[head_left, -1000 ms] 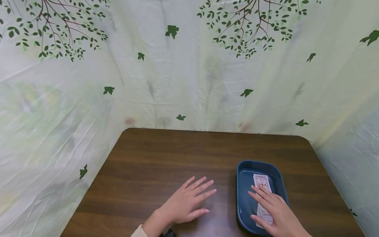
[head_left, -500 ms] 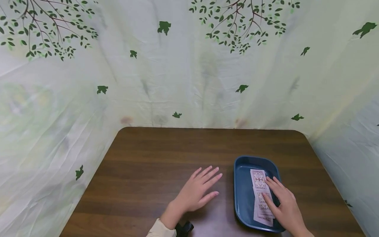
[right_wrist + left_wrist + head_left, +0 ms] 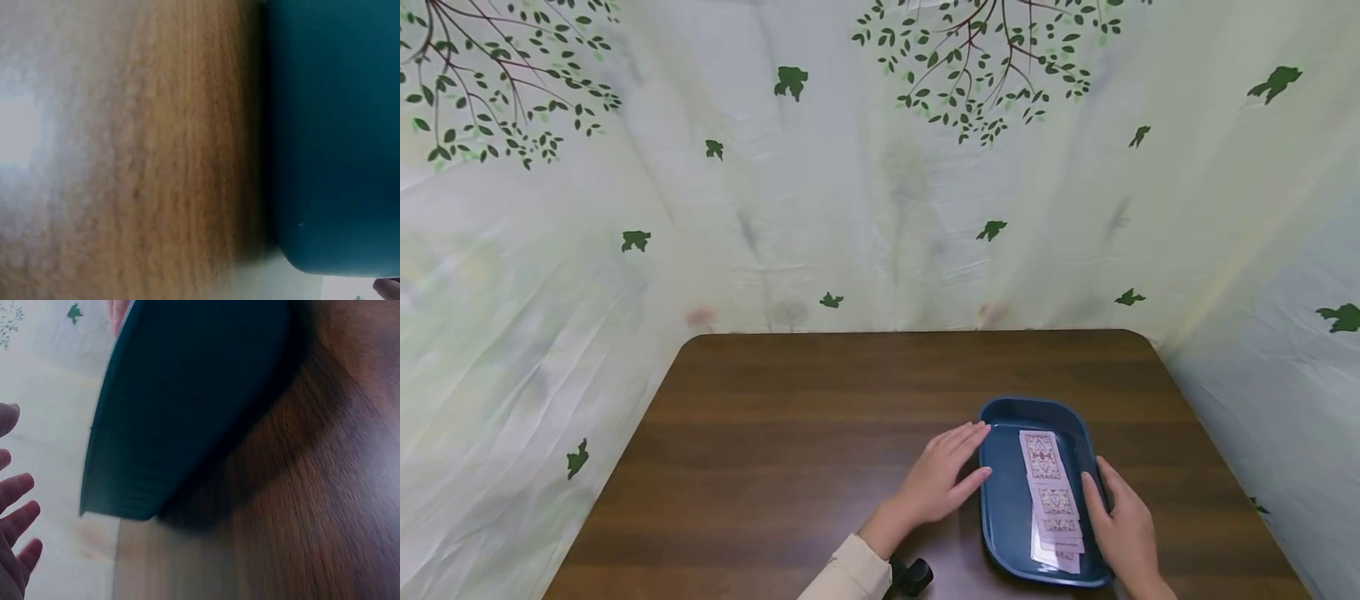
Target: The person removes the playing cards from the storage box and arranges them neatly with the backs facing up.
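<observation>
A blue tray [image 3: 1004, 533] lies at the right of the table. Inside it, several playing cards [image 3: 1042, 457] overlap face down in a lengthwise row, with red patterned backs showing. My left hand [image 3: 943, 475] is at the tray's left side, fingers straight and their tips right at the rim. On the opposite side my right hand [image 3: 1123, 521] holds the tray's edge, thumb over the rim and fingers along the outer wall. The left wrist view shows the tray's dark outer side [image 3: 181, 412] close up, with spread fingers [image 3: 17, 490] at the left.
The brown wooden table [image 3: 820, 400] extends leftward and behind the tray. A pale curtain [image 3: 865, 192] printed with leaves and birds hangs around its far and side edges. A black wrist device [image 3: 913, 577] sits below my left sleeve [image 3: 853, 571].
My right hand has moved off the cards to the tray's right rim. My left hand has come rightward to the left rim. The view has shifted slightly.
</observation>
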{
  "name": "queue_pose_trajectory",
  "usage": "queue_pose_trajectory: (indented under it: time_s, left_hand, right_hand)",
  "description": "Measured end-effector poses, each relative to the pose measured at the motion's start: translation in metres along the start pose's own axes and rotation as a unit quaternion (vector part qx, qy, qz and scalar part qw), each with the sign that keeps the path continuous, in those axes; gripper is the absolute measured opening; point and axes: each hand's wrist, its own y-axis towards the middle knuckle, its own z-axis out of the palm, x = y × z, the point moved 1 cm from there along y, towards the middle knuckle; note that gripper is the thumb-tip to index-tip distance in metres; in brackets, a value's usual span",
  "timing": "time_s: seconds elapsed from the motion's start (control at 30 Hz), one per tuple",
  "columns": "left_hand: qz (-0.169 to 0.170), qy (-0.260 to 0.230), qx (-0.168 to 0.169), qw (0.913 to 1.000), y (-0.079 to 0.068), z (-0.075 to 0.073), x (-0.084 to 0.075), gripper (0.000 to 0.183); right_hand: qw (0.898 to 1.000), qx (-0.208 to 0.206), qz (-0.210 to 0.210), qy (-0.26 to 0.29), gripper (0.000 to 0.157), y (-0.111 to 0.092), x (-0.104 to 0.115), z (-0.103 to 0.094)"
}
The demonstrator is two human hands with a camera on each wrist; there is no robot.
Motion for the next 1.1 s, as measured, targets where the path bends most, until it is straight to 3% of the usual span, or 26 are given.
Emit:
queue_pose_trajectory:
  time_s: [0.13, 0.27, 0.43, 0.63, 0.77, 0.9, 1.1]
  left_hand:
    - [-0.016, -0.030, 0.034, 0.9989, 0.013, 0.011, -0.002, 0.056]
    - [-0.013, 0.030, 0.098, 0.9947, 0.031, 0.024, -0.007, 0.061]
    - [0.000, 0.144, 0.191, 0.9709, 0.056, 0.041, -0.019, 0.068]
    - [-0.018, 0.202, 0.260, 0.9441, 0.076, 0.056, -0.023, 0.068]
    - [-0.037, 0.223, 0.288, 0.9305, 0.085, 0.070, -0.020, 0.068]
    - [-0.055, 0.237, 0.299, 0.9228, 0.094, 0.076, -0.018, 0.066]
    - [-0.041, 0.239, 0.303, 0.9217, 0.107, 0.077, -0.021, 0.060]
  right_hand:
    - [0.999, 0.019, 0.043, -0.004, 0.051, 0.001, -0.004, 0.001]
    - [0.998, 0.028, 0.058, 0.002, 0.051, 0.002, -0.007, 0.002]
    - [0.999, -0.008, 0.033, 0.003, 0.040, 0.003, -0.009, 0.005]
    - [0.999, -0.050, -0.014, -0.001, 0.032, 0.003, -0.011, 0.008]
    - [0.998, -0.052, -0.018, -0.001, 0.031, 0.003, -0.012, 0.009]
    - [0.998, -0.059, -0.018, -0.001, 0.031, 0.001, -0.012, 0.009]
    - [0.997, -0.073, -0.019, 0.005, 0.030, 0.001, -0.014, 0.007]
